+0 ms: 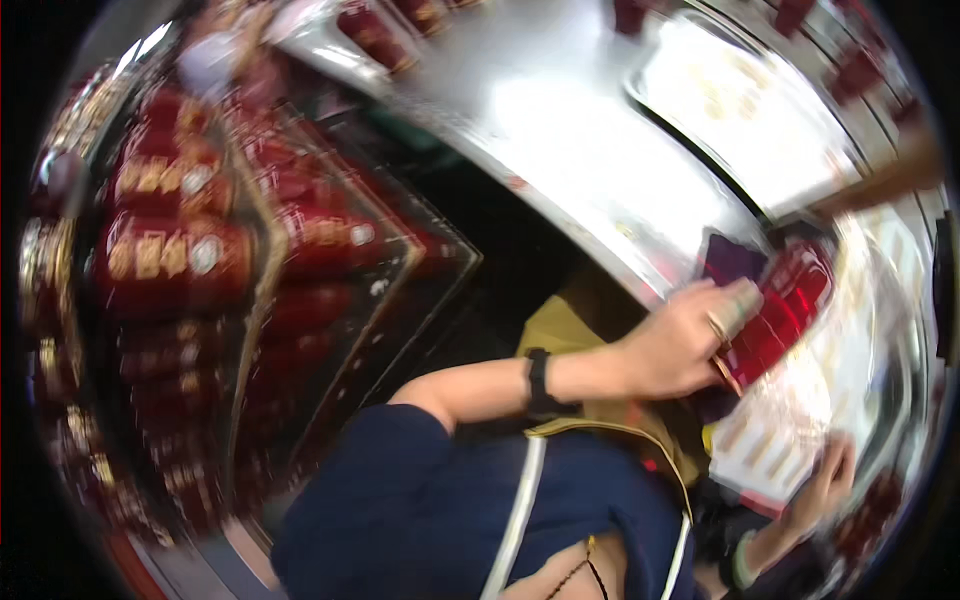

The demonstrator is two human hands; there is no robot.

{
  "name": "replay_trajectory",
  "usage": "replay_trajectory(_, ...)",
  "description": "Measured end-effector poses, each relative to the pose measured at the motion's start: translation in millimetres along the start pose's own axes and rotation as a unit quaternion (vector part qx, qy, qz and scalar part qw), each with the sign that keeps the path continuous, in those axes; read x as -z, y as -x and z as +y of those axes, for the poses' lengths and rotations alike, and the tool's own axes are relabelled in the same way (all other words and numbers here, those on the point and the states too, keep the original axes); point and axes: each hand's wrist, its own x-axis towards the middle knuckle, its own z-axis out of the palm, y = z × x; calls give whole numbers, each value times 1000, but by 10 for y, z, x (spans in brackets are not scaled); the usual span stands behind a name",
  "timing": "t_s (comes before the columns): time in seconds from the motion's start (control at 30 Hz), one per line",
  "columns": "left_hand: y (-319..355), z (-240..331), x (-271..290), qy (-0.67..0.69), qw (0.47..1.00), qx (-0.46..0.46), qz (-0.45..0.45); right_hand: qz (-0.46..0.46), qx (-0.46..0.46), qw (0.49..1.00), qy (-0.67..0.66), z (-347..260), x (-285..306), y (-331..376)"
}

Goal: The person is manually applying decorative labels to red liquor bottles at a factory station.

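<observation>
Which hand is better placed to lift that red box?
Left, probably. The left hand lies on the red box with fingers over its edge. The right hand sits lower, on the pale sheet, apart from the box.

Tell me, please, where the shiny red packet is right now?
In the head view the red packet lies right of centre on the pale counter, under the fingers of the left hand, beside a dark purple packet.

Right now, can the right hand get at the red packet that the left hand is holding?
Probably yes. The right hand rests on the light tray just below the red packet, which the left hand grips at one end. Nothing visible lies between them, though blur hides detail.
</observation>
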Motion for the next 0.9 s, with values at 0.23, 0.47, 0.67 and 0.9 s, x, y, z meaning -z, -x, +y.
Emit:
replay_trajectory(0.23,-106,126,108,2,999,-30,22,-41,172,983,51,-413,-137,125)
replay_trajectory(0.47,-98,90,111,-16,998,-55,-33,-55,164,983,65,-453,-175,183)
replay_trajectory(0.67,-89,79,106,-10,997,-1,-73,-73,174,980,63,-495,-222,216)
replay_trajectory(0.9,-119,47,79,6,998,-29,-60,-106,157,980,60,-542,-338,179)
